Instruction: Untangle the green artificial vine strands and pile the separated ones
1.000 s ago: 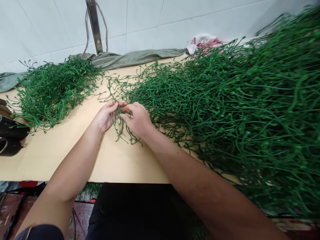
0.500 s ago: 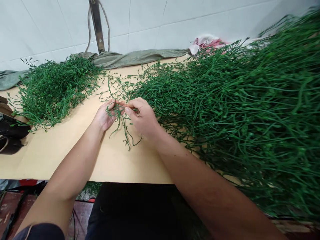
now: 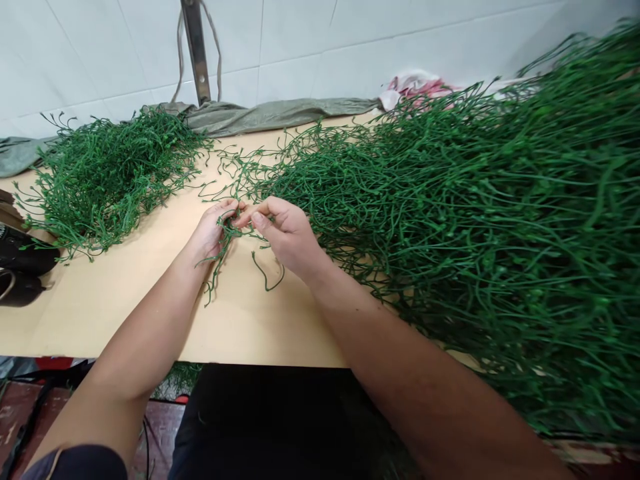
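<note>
My left hand (image 3: pixel 215 230) is closed around a small bunch of green stems (image 3: pixel 216 265), whose ends hang down over the wrist side. Right beside it, my right hand (image 3: pixel 285 233) has its thumb and index finger bent toward the bunch; whether anything is between them is too small to tell. One loose curved stem (image 3: pixel 267 283) lies on the pale tabletop (image 3: pixel 250 327) below the hands. A huge heap of long green stems (image 3: pixel 450 200) fills the right side, and a smaller tangled pile (image 3: pixel 120 173) lies at the back left.
Dark cylindrical objects (image 3: pixel 23 253) stand at the left edge. A rolled grey-green cloth (image 3: pixel 280 113) runs along the tiled wall, near an upright metal bar (image 3: pixel 196 53) and a pink and white cloth (image 3: pixel 417 87).
The stems in my left hand have swung left and down toward the wrist. Both hands stay close together. The loose curved stem now shows apart from the bunch.
</note>
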The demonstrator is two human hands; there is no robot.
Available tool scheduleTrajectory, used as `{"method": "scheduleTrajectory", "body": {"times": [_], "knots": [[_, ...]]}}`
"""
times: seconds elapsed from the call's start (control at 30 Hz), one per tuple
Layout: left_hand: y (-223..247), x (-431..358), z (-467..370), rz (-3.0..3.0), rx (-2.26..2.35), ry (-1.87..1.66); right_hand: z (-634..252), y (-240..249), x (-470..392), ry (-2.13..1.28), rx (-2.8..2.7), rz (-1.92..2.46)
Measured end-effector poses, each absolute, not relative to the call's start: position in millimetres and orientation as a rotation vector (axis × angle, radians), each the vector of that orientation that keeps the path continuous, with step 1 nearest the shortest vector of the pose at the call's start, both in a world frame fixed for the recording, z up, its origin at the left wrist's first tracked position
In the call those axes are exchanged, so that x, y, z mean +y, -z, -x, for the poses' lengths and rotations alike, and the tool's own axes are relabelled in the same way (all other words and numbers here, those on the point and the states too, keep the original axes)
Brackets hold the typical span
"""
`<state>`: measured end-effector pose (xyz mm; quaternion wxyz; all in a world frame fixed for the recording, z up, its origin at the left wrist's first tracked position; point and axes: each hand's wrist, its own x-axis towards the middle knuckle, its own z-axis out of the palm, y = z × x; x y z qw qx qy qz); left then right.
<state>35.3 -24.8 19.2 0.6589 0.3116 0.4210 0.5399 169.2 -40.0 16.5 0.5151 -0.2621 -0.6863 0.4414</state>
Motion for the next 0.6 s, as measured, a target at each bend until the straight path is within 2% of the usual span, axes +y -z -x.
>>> {"method": "scheduleTrajectory", "body": {"times": [0.17,0.27,0.47,0.6], "knots": [[-18,-25,-37,-0.781,0.874,-1.253,-170,-15,-36,-1.119,-1.607,0.583],[-21,-29,-37,-0.768,0.803,-1.235,-171,-18,-38,-1.271,-1.500,0.489],[-22,-33,-31,-0.799,0.567,-1.119,-171,-26,-44,-1.554,-1.226,0.359],[-18,-32,-30,-0.883,0.591,-1.002,-174,-25,-42,-1.640,-1.177,0.368]]}}
